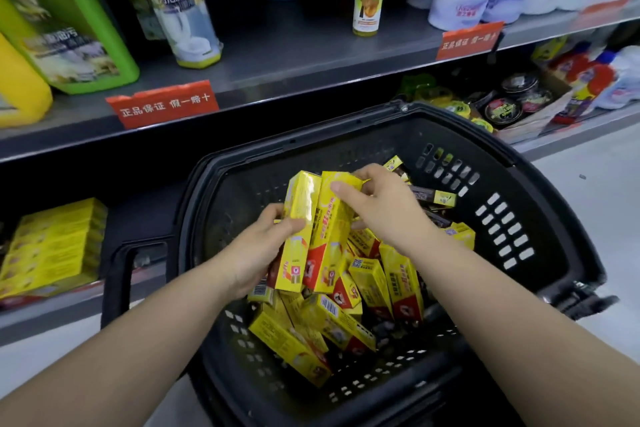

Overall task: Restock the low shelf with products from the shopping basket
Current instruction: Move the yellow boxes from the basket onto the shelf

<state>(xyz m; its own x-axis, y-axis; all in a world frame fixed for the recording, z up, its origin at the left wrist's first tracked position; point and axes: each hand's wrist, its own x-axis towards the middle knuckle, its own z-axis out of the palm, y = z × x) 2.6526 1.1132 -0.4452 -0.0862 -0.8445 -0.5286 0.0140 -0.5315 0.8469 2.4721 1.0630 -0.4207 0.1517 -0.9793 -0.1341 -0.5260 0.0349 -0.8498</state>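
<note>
Head view, left hand [254, 253] gripping upright yellow boxes [327, 222], right hand [384, 208] pinching their tops, above basket [540, 198]

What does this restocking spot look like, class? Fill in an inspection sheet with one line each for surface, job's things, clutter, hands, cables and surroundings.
Surface: low shelf, with a shelf stack of yellow boxes at its left.
Job's things: black basket before the shelves; loose yellow boxes piled inside, with dark boxes.
Clutter: nothing seen.
Hands: left hand grips two upright boxes over the basket; right hand pinches the top of one.
Cables: nothing seen.
Surroundings: upper shelf with green jug, spray can, red tags; pale floor.
</note>
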